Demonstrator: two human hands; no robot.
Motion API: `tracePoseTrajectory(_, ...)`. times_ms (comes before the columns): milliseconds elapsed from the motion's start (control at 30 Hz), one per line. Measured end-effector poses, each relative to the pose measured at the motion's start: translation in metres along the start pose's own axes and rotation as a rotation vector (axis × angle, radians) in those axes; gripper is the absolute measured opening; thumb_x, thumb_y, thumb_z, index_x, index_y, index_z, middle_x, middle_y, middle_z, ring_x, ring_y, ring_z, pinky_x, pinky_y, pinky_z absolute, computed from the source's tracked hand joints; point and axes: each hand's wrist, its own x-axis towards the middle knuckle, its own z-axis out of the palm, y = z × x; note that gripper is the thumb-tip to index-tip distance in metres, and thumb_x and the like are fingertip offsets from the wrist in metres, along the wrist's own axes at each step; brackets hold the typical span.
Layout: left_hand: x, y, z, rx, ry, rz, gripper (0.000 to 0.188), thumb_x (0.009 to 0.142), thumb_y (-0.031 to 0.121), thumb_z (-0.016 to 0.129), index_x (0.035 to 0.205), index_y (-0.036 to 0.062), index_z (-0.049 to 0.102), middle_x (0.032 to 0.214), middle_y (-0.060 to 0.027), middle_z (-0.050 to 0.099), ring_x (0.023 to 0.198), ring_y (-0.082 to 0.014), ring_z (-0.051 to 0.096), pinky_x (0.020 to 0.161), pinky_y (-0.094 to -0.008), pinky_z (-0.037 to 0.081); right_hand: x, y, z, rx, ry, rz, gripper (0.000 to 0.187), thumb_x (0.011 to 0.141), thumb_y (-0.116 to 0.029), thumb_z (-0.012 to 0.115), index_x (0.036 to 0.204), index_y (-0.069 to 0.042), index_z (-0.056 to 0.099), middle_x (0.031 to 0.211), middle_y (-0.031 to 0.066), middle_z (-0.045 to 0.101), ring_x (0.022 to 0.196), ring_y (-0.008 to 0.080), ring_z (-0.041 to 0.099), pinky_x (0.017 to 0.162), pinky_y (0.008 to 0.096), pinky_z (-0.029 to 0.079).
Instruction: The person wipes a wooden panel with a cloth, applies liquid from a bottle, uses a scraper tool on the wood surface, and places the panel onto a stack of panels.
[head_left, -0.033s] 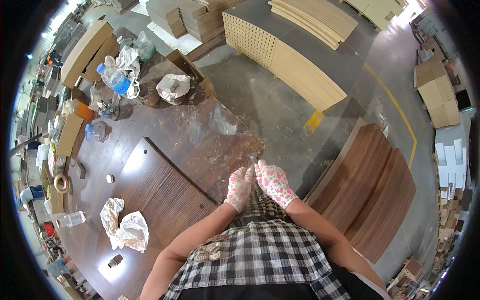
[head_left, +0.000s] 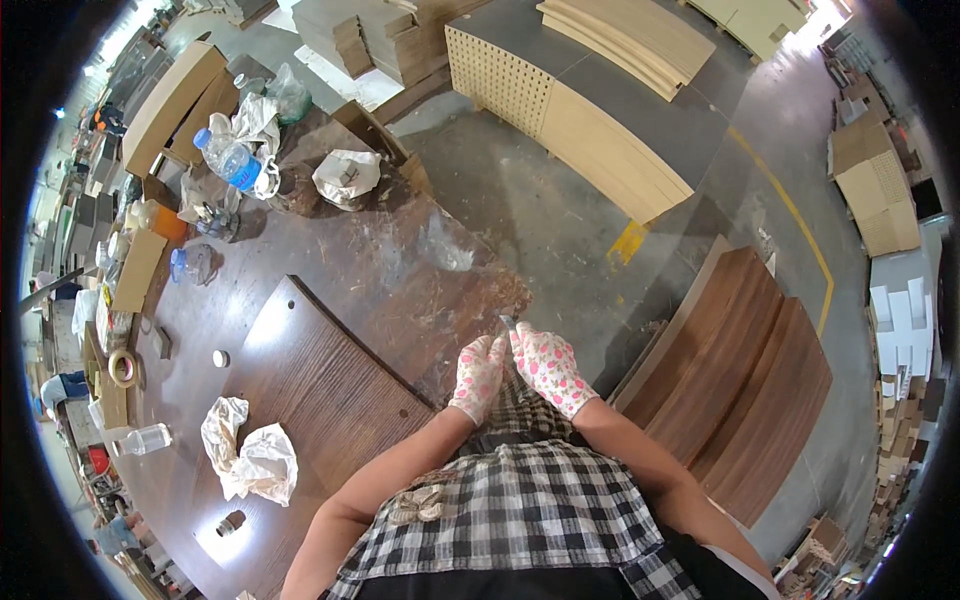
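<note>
Both my hands wear white gloves with a pink flower print and meet in front of my checked apron (head_left: 520,510), beside the worktable's edge. My left hand (head_left: 479,378) is closed, its fingers bent together; whatever they hold is hidden. A small, flat grey piece (head_left: 508,321) pokes out at the fingertips of my right hand (head_left: 548,368), which is closed on it. Its kind is too small to make out. To the left of my hands, a dark wood-grain panel (head_left: 320,375) with small round holes lies on the brown worktable (head_left: 400,270).
Crumpled white cloths (head_left: 262,462), a clear bottle (head_left: 145,440) and a tape roll (head_left: 122,368) lie on the table. A blue-labelled water bottle (head_left: 228,160) is farther back. Brown panels (head_left: 735,380) are stacked at right; a dark-topped board stack (head_left: 630,110) stands beyond.
</note>
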Motion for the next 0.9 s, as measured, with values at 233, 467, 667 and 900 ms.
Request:
tracePoseTrajectory(233, -0.001, 0.003, 0.001, -0.028, 0.003, 0.011, 0.021, 0.093, 0.017, 0.049, 0.079, 0.0024, 0.055, 0.057, -0.0004, 0.052, 0.047, -0.0084, 0.045, 0.044, -0.0236, 0.034, -0.010, 0.009, 0.002, 0.053, -0.029, -0.080, 0.029, 0.094, -0.029, 0.039, 0.089, -0.005, 0.055, 0.064, 0.0160, 0.062, 0.063, 0.0336, 0.062, 0.061, 0.0441, 0.049)
tracePoseTrajectory(467, 0.003, -0.004, -0.001, -0.001, 0.009, 0.009, 0.022, 0.093, 0.020, 0.050, 0.080, 0.0033, 0.055, 0.057, 0.0000, 0.051, 0.045, -0.0077, 0.044, 0.040, -0.0240, 0.033, -0.006, 0.006, 0.001, 0.019, -0.002, -0.053, 0.029, 0.093, -0.029, 0.041, 0.087, -0.005, 0.055, 0.063, 0.0149, 0.062, 0.061, 0.0332, 0.062, 0.057, 0.0446, 0.049)
tracePoseTrajectory(667, 0.001, 0.003, 0.000, 0.026, 0.014, -0.057, 0.021, 0.091, 0.016, 0.051, 0.085, -0.0025, 0.059, 0.063, -0.0015, 0.054, 0.053, -0.0079, 0.046, 0.049, -0.0260, 0.038, 0.007, 0.012, -0.014, 0.030, -0.057, -0.011, 0.029, 0.093, -0.029, 0.041, 0.089, -0.004, 0.056, 0.068, 0.0164, 0.063, 0.065, 0.0338, 0.062, 0.060, 0.0448, 0.048)
tracePoseTrajectory(900, 0.005, -0.010, -0.004, 0.069, 0.041, 0.033, 0.023, 0.091, 0.017, 0.051, 0.081, -0.0014, 0.059, 0.058, -0.0024, 0.053, 0.051, -0.0083, 0.046, 0.048, -0.0268, 0.038, 0.000, 0.007, -0.003, -0.022, -0.093, -0.073, 0.030, 0.094, -0.028, 0.039, 0.091, -0.003, 0.056, 0.068, 0.0148, 0.063, 0.067, 0.0319, 0.063, 0.062, 0.0435, 0.049)
